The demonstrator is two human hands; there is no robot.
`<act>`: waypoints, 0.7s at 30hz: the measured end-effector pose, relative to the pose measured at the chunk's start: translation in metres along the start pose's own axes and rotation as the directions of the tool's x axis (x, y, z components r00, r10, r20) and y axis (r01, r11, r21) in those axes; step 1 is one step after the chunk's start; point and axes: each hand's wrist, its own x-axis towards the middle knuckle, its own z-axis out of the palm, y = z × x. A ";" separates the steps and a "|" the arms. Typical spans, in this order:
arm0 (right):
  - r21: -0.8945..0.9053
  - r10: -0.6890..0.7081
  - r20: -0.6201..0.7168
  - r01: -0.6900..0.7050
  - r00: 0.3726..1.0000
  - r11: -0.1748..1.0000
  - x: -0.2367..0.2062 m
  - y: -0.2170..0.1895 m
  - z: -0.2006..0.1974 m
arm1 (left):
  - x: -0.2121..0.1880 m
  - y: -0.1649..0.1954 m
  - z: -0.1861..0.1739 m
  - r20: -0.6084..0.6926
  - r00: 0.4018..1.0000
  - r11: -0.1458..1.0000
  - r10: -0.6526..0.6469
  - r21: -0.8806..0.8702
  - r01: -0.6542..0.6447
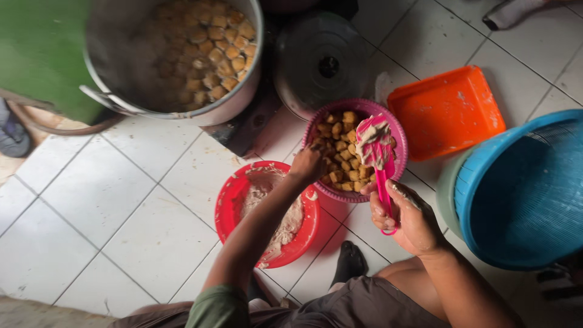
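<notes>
My left hand (306,165) reaches over the rim of a pink-purple basket (395,130) filled with golden-brown fried cubes (340,159), its fingers closed among the cubes. My right hand (408,217) grips the handle of a pink spatula (376,152) whose blade is smeared with pale paste and hovers above the basket. Below my left forearm sits a red bowl (232,203) holding pale beige paste (285,222).
A large metal pot (240,100) of fried cubes stands at the top, a metal lid (322,64) beside it. An orange tray (446,112) lies upside down at right, next to a blue basket (522,188). My foot (349,262) rests on the white tiled floor.
</notes>
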 end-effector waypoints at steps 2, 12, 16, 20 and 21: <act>0.024 -0.014 0.001 0.014 1.000 1.000 0.000 -0.002 -0.003 | 0.003 0.005 0.037 -0.012 0.993 0.975 0.121 0.187 -0.117; -0.011 0.022 0.020 -0.022 1.000 1.000 0.003 0.001 -0.006 | 0.008 0.008 0.044 -0.006 0.995 0.995 -0.101 0.018 0.101; -0.141 -0.002 0.051 0.009 0.999 0.990 0.008 0.016 -0.006 | -0.038 0.029 0.006 -0.036 0.956 0.798 -0.291 -0.561 0.222; -0.441 -0.118 0.165 0.180 0.979 0.879 0.026 0.057 0.000 | -0.114 0.067 -0.027 -0.196 0.895 0.352 -0.401 -0.935 -0.047; -0.500 -0.241 0.306 0.371 0.921 0.782 0.031 0.071 0.001 | -0.137 0.077 -0.031 -0.234 0.861 0.413 -0.452 -0.910 -0.030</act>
